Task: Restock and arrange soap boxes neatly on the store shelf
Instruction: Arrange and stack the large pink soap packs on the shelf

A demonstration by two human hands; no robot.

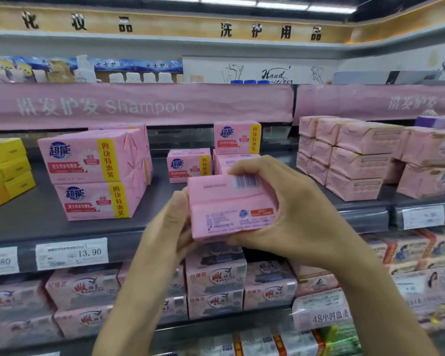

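A pink soap box [229,205] is held in front of the grey shelf [41,222], its back with the barcode facing me. My left hand [172,224] grips its left end and my right hand [288,211] wraps its right end and top. On the shelf behind, two matching pink boxes [93,173] are stacked at the left. Smaller-looking ones stand further back at the middle [188,165], with another pink box [237,137] on top of a stack there.
Yellow boxes [5,170] fill the shelf's far left. Pale pink wrapped soap packs [350,158] are stacked at the right. Price tags [72,253] line the shelf edge. The shelf below holds more pink soap packs [213,286]. A pink Shampoo banner [139,106] hangs above.
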